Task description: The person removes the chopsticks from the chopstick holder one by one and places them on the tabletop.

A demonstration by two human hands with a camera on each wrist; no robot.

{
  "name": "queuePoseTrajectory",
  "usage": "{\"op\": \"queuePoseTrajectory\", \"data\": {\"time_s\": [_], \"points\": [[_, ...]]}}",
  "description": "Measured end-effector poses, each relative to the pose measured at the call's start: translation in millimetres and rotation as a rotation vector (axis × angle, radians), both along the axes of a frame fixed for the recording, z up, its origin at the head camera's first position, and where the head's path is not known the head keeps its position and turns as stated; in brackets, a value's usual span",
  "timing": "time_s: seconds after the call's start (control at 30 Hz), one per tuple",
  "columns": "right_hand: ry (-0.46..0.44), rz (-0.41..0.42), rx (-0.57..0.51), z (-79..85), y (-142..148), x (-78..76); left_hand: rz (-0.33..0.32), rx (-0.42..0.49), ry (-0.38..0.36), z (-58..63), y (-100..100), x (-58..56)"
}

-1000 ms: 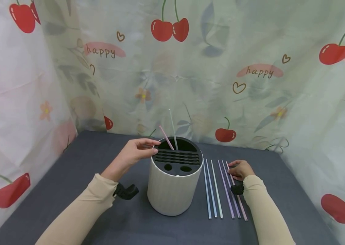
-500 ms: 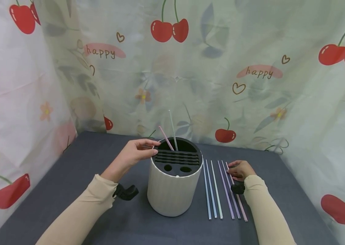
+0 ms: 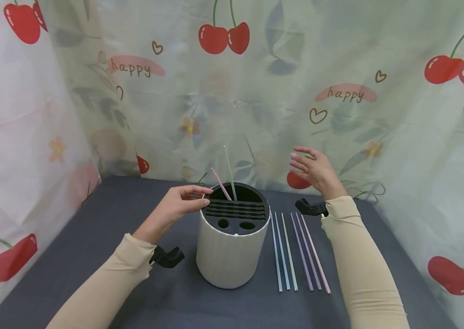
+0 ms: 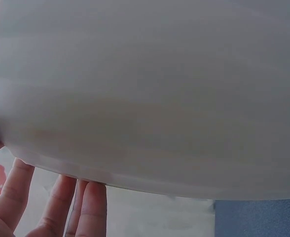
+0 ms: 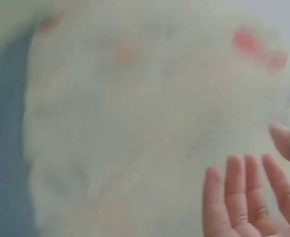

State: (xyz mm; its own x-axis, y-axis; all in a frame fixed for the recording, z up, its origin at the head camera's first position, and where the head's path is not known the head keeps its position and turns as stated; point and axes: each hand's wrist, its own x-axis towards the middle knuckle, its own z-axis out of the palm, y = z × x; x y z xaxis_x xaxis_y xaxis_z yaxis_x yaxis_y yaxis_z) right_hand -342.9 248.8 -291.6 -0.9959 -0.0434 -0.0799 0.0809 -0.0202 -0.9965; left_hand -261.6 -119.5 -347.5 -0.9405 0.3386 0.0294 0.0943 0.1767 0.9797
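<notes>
Your left hand (image 3: 178, 201) rests at the left rim of the white holder (image 3: 231, 258), straight fingers slightly spread and touching it, thumb set apart; the holder stands upright on the dark table (image 3: 166, 297), with a pink straw (image 3: 221, 183) and a pale green straw (image 3: 230, 176) leaning in its far compartment. Your right hand (image 3: 316, 169) is raised, fingers extended and thumb held away, on the far right, while six straws (image 3: 289, 252) lie side by side to the holder's right.

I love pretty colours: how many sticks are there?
8: a pink stick and a pale green stick in the pot; six other sticks side by side on the table. More may hide inside.
</notes>
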Motion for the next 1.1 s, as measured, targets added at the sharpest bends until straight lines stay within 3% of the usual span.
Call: {"op": "queuePoseTrajectory", "data": {"time_s": [0.13, 0.27, 0.57, 1.1], "points": [[0.168, 0.072, -0.236, 36.9, -45.7, 13.8, 0.001, 0.002, -0.001, -0.7, 0.0, -0.3], [0.243, 0.145, -0.273, 49.5, -83.0, 27.1, 0.000, 0.005, -0.005, -1.8, 0.2, -1.3], [0.209, 0.281, -0.032, 39.6, -124.8, 28.1, -0.003, 0.000, 0.005, -2.1, -0.5, -1.5], [0.054, 0.402, 0.272, 28.4, -136.9, 20.9, -0.003, -0.001, 0.003, -2.2, -0.9, -1.7]]}}
